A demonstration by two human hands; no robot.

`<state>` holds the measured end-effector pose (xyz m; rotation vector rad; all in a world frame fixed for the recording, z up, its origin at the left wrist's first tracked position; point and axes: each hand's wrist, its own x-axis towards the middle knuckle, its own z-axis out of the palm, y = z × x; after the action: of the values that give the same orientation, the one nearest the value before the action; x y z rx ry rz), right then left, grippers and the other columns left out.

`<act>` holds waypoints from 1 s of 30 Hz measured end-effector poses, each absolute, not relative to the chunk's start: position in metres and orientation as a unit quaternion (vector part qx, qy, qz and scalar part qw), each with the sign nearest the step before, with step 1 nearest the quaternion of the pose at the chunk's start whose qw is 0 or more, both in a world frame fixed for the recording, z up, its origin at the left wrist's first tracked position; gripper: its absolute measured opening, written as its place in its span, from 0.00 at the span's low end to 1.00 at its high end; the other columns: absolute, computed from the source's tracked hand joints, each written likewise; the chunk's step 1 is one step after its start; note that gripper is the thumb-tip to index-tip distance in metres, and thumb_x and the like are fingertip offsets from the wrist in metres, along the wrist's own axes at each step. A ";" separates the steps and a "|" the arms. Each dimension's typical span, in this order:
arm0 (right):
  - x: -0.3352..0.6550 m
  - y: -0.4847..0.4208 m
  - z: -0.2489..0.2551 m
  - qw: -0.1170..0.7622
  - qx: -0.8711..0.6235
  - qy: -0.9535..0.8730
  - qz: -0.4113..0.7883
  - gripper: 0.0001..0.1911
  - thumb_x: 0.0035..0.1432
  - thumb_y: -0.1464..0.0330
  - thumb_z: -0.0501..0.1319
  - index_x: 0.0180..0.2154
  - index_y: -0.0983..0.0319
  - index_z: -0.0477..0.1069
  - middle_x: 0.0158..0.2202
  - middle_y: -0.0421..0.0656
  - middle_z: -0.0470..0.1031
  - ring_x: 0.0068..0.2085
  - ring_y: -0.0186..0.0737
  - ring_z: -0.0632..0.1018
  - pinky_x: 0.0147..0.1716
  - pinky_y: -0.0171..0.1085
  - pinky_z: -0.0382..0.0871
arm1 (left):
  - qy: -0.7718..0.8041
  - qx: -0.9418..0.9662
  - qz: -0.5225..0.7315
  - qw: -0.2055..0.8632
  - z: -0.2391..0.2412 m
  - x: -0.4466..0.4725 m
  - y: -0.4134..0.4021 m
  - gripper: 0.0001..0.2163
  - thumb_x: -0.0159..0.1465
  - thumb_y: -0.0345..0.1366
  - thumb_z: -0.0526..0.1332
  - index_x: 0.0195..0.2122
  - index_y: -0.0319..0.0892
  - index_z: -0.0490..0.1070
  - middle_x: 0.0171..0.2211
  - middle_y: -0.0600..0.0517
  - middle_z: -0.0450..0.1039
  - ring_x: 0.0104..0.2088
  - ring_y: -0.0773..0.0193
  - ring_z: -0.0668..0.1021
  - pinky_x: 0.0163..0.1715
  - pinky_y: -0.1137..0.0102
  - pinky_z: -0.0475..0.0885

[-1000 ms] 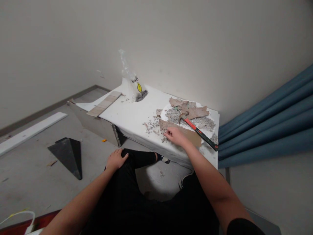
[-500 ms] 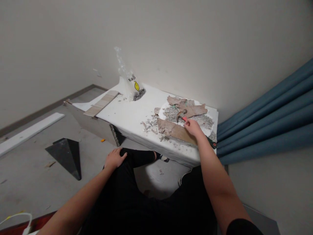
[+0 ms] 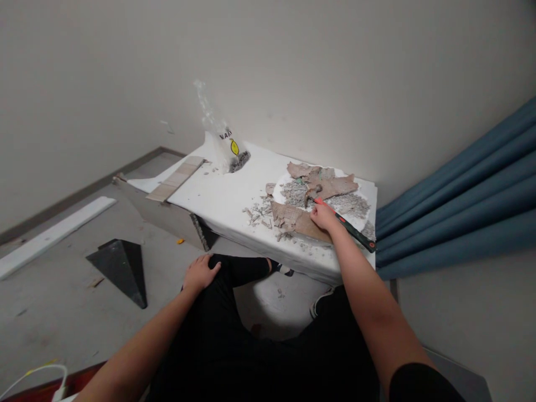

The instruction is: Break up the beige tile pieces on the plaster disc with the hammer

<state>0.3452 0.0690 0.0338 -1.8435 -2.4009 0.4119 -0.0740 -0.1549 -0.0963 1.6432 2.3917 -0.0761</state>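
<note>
A claw hammer with a red and black handle lies slanted over grey rubble on the table, its rusty head pointing away from me. Curled fingers of my right hand close at the red neck just below the head; most of the handle shows to the right of the wrist. Torn brown board pieces lie in front of the head, and more brown pieces behind it. Crumbled grey bits cover a white round area. Resting on my knee, my left hand holds nothing, fingers loosely spread.
The white-covered table stands against the wall. On it are a clear plastic bag with grey bits inside and a wooden strip. A black angular piece and a white plank lie on the floor. Blue curtains hang right.
My right hand has shifted slightly left and nearer me, showing more of the hammer's handle. The hammer keeps nearly the same place. My left hand stays on the knee; the view has moved slightly.
</note>
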 end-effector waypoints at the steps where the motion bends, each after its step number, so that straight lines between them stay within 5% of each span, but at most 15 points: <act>1: 0.345 0.069 0.034 0.039 -0.603 -0.785 0.135 0.09 0.62 0.71 0.57 0.38 0.63 0.77 0.39 0.50 0.80 0.41 0.45 0.78 0.39 0.35 0.66 | 0.818 0.562 -0.026 0.120 -0.096 -0.074 -0.155 0.29 0.67 0.51 0.49 0.62 0.37 0.66 0.61 0.38 0.69 0.61 0.45 0.70 0.60 0.54 0.65; 30: 0.341 0.070 0.036 0.021 -0.608 -0.782 0.135 0.09 0.61 0.70 0.59 0.36 0.63 0.78 0.36 0.51 0.80 0.38 0.46 0.79 0.36 0.36 0.66 | 0.817 0.564 -0.021 0.122 -0.098 -0.076 -0.156 0.29 0.66 0.51 0.50 0.62 0.37 0.66 0.61 0.38 0.69 0.61 0.45 0.71 0.61 0.54 0.65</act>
<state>0.3410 0.0698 0.0361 -1.8844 -2.4249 0.4171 -0.0757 -0.1558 -0.0976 1.6455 2.3841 -0.0603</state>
